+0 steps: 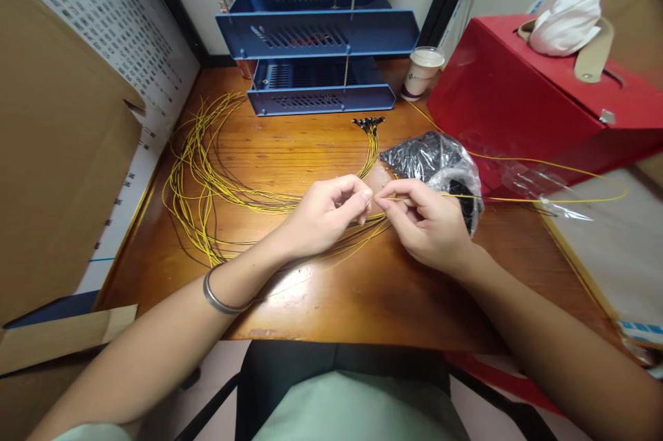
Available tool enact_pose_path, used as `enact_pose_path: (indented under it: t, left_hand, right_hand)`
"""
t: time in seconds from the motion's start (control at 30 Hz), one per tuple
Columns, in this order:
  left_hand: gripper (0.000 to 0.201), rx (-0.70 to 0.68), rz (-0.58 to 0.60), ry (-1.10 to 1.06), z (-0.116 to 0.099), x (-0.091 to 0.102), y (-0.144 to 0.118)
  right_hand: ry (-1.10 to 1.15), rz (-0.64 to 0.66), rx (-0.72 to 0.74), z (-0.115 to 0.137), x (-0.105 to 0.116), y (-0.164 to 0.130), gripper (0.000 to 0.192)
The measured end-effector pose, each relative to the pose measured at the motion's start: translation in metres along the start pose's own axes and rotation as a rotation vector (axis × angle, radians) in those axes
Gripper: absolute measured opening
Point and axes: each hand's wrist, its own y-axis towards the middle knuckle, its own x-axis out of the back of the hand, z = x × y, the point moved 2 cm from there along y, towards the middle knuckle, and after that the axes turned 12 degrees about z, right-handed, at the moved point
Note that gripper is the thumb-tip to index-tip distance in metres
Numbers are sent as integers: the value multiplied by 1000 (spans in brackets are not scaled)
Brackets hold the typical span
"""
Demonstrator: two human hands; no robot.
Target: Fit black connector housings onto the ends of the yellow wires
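Observation:
My right hand [425, 220] pinches a thin yellow wire [543, 199] near its end; the wire loops off to the right over the table. My left hand [326, 210] meets it fingertip to fingertip, its fingers closed on something too small to make out. Beneath both hands lies a bundle of yellow wires [207, 179] curving left across the wooden table [362, 296]; several of them end in black tips [369, 123]. A clear plastic bag of small black parts [435, 158] sits just behind my right hand.
A blue stacked paper tray [315, 34] stands at the back, a paper cup [422, 72] beside it. A red box [518, 103] with a white tissue [570, 20] fills the right. Cardboard [52, 172] walls the left.

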Motion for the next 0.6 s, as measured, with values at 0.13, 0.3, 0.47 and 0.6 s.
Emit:
enact_pose_path:
  t: [0.13,0.3,0.47,0.6]
  left_hand:
    - [34,-5,11,-25,-3,0,1]
    - [39,13,17,-11,-5,0,0]
    - [48,22,-40,44,-1,4,1]
    - [44,-12,-162,119,3,10,3]
  right_hand:
    - [-23,-33,-3,2,0,1,7]
    - [-36,-57,25,4,1,2,7]
    - [-67,-63,-11,4,2,2,6]
    - [-65,-90,-27,4,4,3,4]
